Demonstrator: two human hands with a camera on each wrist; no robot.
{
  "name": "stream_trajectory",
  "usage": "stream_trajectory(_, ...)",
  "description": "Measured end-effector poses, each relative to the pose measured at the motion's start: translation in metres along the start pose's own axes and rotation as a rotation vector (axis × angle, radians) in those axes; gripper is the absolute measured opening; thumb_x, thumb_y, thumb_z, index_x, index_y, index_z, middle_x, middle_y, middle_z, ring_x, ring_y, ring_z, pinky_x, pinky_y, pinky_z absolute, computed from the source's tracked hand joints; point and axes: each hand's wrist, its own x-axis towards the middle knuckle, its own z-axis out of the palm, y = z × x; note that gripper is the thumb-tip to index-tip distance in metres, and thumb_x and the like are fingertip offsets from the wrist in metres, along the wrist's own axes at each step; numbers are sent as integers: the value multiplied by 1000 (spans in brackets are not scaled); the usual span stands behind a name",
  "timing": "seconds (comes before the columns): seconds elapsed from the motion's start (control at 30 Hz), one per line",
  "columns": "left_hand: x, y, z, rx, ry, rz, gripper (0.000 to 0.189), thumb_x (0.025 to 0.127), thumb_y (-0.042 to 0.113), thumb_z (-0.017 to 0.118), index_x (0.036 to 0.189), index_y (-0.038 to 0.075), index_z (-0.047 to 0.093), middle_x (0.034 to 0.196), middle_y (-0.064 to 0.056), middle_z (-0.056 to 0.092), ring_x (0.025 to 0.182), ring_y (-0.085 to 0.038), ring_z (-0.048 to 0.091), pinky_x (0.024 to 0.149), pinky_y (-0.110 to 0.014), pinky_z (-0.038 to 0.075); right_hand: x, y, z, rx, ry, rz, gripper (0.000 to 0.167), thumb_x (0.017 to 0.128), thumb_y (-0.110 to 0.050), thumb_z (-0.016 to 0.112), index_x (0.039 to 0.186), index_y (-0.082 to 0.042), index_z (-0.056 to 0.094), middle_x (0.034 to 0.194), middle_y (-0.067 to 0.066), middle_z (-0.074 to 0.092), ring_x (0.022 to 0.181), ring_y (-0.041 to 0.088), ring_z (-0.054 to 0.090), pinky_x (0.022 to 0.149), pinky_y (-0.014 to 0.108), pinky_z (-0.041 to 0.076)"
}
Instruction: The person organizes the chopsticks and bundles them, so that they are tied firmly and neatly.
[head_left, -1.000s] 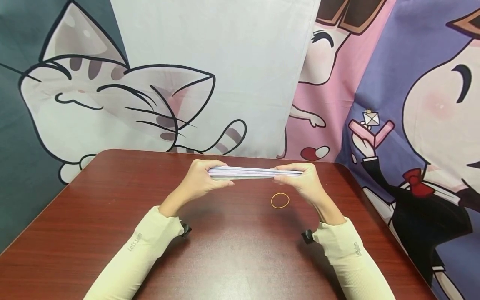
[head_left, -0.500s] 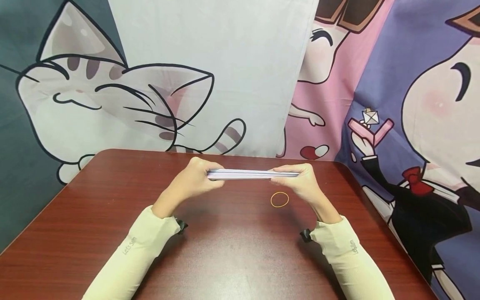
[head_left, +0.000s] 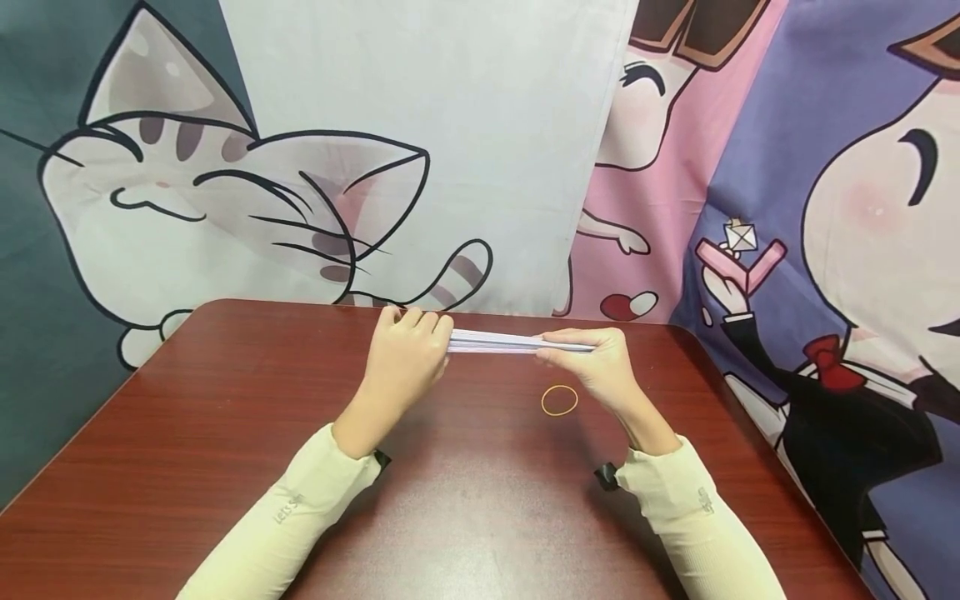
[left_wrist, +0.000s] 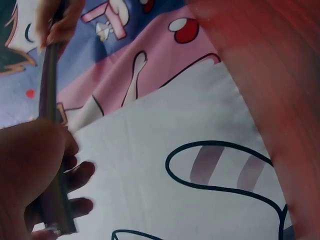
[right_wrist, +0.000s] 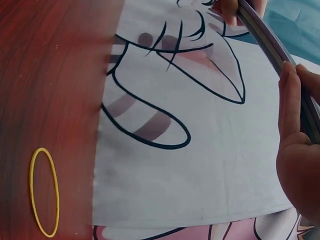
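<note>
A thin stack of pale, whitish-lilac sheets or booklets (head_left: 491, 341) is held edge-on above the table's far part; their exact kind does not show. My left hand (head_left: 408, 358) grips the left end, its back turned to the head camera and its fingers curled over the stack. At the other end my right hand (head_left: 600, 362) pinches the stack between thumb below and fingers above. The left wrist view shows the stack (left_wrist: 48, 85) as a dark narrow bar. In the right wrist view the stack's edge (right_wrist: 270, 42) runs between both hands.
A yellow rubber band (head_left: 559, 415) lies on the reddish-brown table (head_left: 465, 483), below and left of my right hand. Behind the table's far edge hangs a cloth backdrop (head_left: 517, 150) with cartoon figures.
My left hand has turned over from a thumb-below pinch to a knuckles-up grip and shifted slightly right along the stack. The right hand has stayed nearly in place, and the rubber band has not moved.
</note>
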Motion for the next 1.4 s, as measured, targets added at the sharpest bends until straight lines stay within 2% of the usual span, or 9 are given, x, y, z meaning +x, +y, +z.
stream_trajectory(0.23,8,8,9,64,115,-108,12,90,3,50,82,7,58,82,-8,57,75,-27,53,71,-40,41,7,-10,3,53,30,-34,28,75,9,79,100,15,71,89,10,76,72,25,74,70,42,58)
stream_trajectory(0.37,14,7,12,45,167,-119,16,93,3,44,84,5,57,81,-10,55,77,-30,53,75,-40,43,13,-17,2,99,32,-39,26,76,12,77,101,15,71,86,11,75,71,28,74,69,44,58)
stream_trajectory(0.5,13,6,14,38,182,-113,17,91,1,41,81,4,54,73,-10,48,70,-31,50,70,-40,42,16,-21,1,96,11,-49,26,74,12,78,99,15,71,91,11,76,73,25,75,69,39,59)
stream_trajectory(0.67,13,5,19,57,250,-133,33,104,18,43,75,5,49,66,-8,44,63,-28,47,61,-37,38,21,-19,2,45,-26,-86,22,73,9,81,94,9,75,93,14,74,73,21,72,68,35,59)
stream_trajectory(0.73,14,2,21,69,283,-141,40,106,26,44,72,5,47,64,-7,43,60,-27,46,59,-37,37,23,-18,3,22,-31,-99,23,74,8,81,96,9,74,93,14,74,73,21,71,67,34,59)
stream_trajectory(0.83,14,0,22,80,314,-147,42,106,27,45,70,5,46,63,-8,43,59,-27,45,57,-37,36,24,-15,5,-27,-52,-105,26,76,6,80,100,12,72,84,14,74,67,24,71,63,34,59)
stream_trajectory(1.03,13,4,25,93,311,-155,38,104,22,48,70,6,48,66,-8,44,61,-26,44,58,-36,36,23,-11,4,-77,-91,-105,23,78,4,79,99,11,73,66,16,71,54,25,69,57,34,58)
stream_trajectory(1.17,12,8,27,98,294,-163,35,103,20,49,71,6,48,67,-8,43,62,-27,43,60,-36,36,25,-8,2,-52,-110,-110,19,78,7,77,97,12,72,66,17,70,53,25,68,55,35,57)
stream_trajectory(1.4,10,6,29,91,271,-154,35,104,22,48,72,6,49,67,-8,44,63,-27,44,60,-36,36,25,-8,-2,-93,-173,-17,25,78,3,79,102,8,72,74,16,72,61,29,70,60,43,58)
